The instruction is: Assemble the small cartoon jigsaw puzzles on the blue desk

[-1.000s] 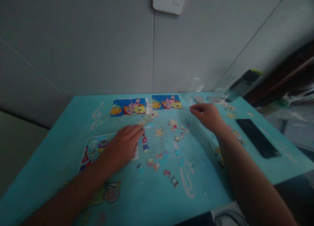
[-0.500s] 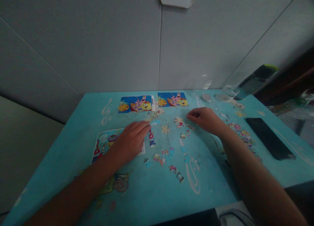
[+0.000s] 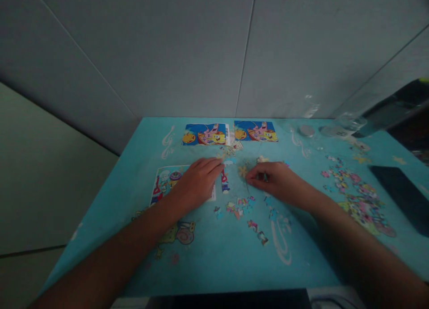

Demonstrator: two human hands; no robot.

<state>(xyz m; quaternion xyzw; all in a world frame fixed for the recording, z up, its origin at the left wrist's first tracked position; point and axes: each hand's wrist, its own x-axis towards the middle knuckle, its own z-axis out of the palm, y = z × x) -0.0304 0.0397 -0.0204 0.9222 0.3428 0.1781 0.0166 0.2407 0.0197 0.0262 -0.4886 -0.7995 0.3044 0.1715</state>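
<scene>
My left hand lies palm down over the right part of a cartoon picture sheet, fingers stretched out. Its fingertips are at the top of a narrow strip of joined jigsaw pieces. To the right, my right hand is closed in a pinch, thumb against forefinger; whatever lies between the fingertips is too small to make out. Loose jigsaw pieces are scattered below both hands, and a short row of pieces lies nearer me. My right hand covers part of the pieces around it.
Two blue cartoon cards lie near the wall. A larger heap of jigsaw pieces is at the right, beside a black flat object. Clear plastic containers and a dark bottle stand at the back right.
My right hand has moved left and nearer me, towards the strip by my left hand. My left hand stays over the picture sheet. The whole view has shifted left and down.
</scene>
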